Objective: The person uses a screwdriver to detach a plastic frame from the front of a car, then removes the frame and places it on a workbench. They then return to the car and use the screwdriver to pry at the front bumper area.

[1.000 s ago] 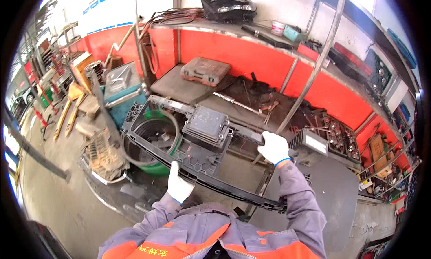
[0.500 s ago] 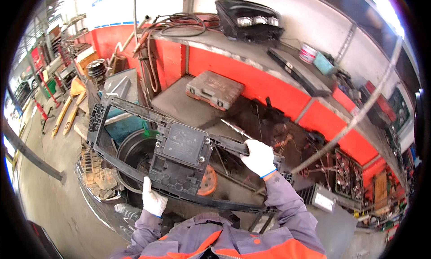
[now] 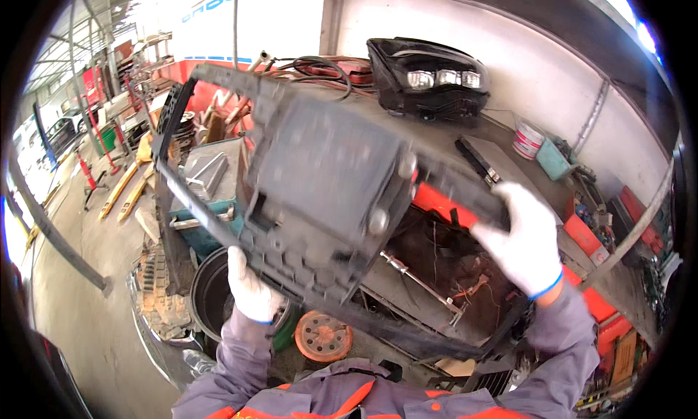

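Observation:
I hold up a long black plastic frame (image 3: 313, 266) that carries a square dark module (image 3: 327, 168) with metal fixings along its right side; both are smeared by motion. My left hand (image 3: 251, 288), in a white glove, grips the frame's near left bar, thumb upward. My right hand (image 3: 520, 241), also gloved, is wrapped round the right arm of the frame beside the module. Seen through and below the frame are a metal rod-like tool (image 3: 416, 281), a black round tub (image 3: 207, 295) and an orange perforated disc (image 3: 323, 335).
A shelf (image 3: 443, 139) holds a black headlamp (image 3: 429, 77), coiled hoses, a white bucket (image 3: 528, 139) and a teal container (image 3: 555, 159). At left are yellow pallet-jack forks (image 3: 131, 201), red stands, a grey post (image 3: 51, 230) and a teal box. A slanted metal upright (image 3: 632, 237) stands at right.
Both my hands have lifted the frame higher and nearer, tilting it so the module appears much larger. The view has swung, bringing the shelf and headlamp lower in the picture.

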Demonstrator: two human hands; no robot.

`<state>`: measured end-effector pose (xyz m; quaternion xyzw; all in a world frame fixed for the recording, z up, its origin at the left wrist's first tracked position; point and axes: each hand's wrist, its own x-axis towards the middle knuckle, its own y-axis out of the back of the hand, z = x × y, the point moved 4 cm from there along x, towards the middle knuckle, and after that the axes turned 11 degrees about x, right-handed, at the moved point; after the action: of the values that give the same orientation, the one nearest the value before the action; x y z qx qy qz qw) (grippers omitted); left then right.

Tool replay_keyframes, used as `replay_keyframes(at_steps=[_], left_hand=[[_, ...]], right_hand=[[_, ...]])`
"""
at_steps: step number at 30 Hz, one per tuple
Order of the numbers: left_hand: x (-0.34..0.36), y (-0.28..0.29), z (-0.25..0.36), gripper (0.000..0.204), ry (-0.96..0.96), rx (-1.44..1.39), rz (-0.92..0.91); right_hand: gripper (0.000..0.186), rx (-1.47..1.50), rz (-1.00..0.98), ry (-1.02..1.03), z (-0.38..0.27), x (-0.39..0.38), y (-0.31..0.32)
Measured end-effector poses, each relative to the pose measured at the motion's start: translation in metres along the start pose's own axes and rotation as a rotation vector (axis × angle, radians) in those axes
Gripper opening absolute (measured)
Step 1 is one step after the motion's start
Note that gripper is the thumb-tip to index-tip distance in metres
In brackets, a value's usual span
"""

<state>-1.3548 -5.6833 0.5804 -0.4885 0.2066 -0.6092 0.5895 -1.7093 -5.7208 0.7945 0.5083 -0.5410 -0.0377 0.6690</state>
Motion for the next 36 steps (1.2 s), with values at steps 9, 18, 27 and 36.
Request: replay_keyframes(at_steps=[9, 18, 27, 36], left_hand=[[0.160, -0.084, 0.001, 0.044, 0.061, 0.103, -0.221], [0.225, -0.122, -0.016, 0.047, 0.124, 0.147, -0.452], [0.288, -0.193, -0.068, 0.039, 0.165, 0.288, -0.543], [0.303, -0.206, -0.132, 0.044, 0.128, 0.295, -0.497]], right_hand=[[0.044, -0.061, -0.150, -0.217, 0.052, 0.089, 0.049], [0.047, -0.309, -0.056, -0.097, 0.095, 0.136, 0.076], [0.054, -0.323, 0.058, -0.112, 0.214, 0.174, 0.107], [0.046, -0.511, 0.148, -0.182, 0.268, 0.179, 0.108]])
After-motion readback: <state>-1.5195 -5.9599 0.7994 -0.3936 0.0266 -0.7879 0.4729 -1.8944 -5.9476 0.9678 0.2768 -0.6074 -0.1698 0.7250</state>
